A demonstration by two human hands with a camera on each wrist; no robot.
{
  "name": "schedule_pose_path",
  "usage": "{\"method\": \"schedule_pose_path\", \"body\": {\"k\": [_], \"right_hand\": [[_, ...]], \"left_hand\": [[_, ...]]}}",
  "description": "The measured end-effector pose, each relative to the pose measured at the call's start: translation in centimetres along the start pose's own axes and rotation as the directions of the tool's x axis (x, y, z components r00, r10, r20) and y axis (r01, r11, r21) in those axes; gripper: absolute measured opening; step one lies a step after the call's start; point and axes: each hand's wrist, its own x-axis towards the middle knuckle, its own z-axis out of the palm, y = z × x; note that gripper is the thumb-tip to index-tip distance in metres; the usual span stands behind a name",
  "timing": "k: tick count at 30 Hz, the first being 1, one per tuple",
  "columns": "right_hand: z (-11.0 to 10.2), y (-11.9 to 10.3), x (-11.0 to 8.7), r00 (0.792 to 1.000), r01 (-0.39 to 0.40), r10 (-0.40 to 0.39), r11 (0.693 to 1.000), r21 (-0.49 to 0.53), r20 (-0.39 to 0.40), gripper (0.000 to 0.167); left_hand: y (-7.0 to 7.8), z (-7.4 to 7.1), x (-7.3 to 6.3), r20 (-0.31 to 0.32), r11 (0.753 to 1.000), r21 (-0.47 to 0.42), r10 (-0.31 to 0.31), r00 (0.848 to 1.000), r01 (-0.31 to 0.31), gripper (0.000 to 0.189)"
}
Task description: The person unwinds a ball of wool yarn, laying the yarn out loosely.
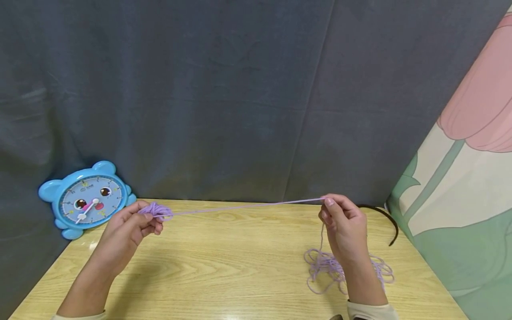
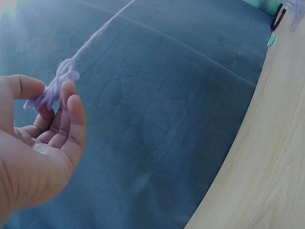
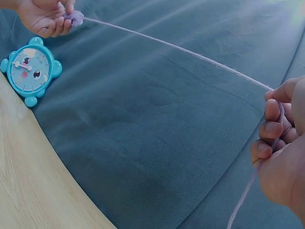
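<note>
My left hand (image 1: 126, 231) pinches a small wound bundle of lilac yarn (image 1: 157, 210) between thumb and fingers, above the table's left side. From that bundle a taut strand (image 1: 248, 207) runs across to my right hand (image 1: 345, 226), which is raised a little higher. Thumb and forefinger of the right hand pinch the strand, and its other fingers curl round the yarn in the right wrist view. Below the right hand the yarn (image 3: 242, 200) hangs down toward a loose, looped heap (image 1: 326, 263) on the table, partly hidden behind the right forearm.
A blue bear-shaped toy clock (image 1: 92, 200) leans at the table's back left. A dark curved band (image 1: 386, 215) lies at the back right. Behind the wooden table (image 1: 224, 258) hangs a dark curtain (image 1: 208, 98); a wall with a painted flower (image 1: 476, 178) stands on the right.
</note>
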Motion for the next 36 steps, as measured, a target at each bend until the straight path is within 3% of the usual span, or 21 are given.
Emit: {"method": "schedule_pose_path", "body": {"k": [17, 26, 36], "right_hand": [[-0.4, 0.0, 0.1, 1.0, -0.009, 0.01, 1.0, 0.013, -0.029, 0.026], [-0.6, -0.3, 0.1, 0.999, -0.016, 0.015, 1.0, -0.006, -0.044, 0.028], [-1.6, -0.9, 0.4, 0.998, 0.031, -0.029, 0.999, 0.04, -0.047, 0.027]], "left_hand": [[-0.3, 0.5, 0.1, -0.064, 1.0, -0.018, -0.002, 0.998, 0.001, 0.02], [-0.2, 0.3, 0.0, -0.06, 0.997, -0.074, 0.019, 0.998, -0.024, 0.028], [0.3, 0.3, 0.0, -0.11, 0.999, 0.019, 0.029, 0.994, -0.027, 0.019]]}}
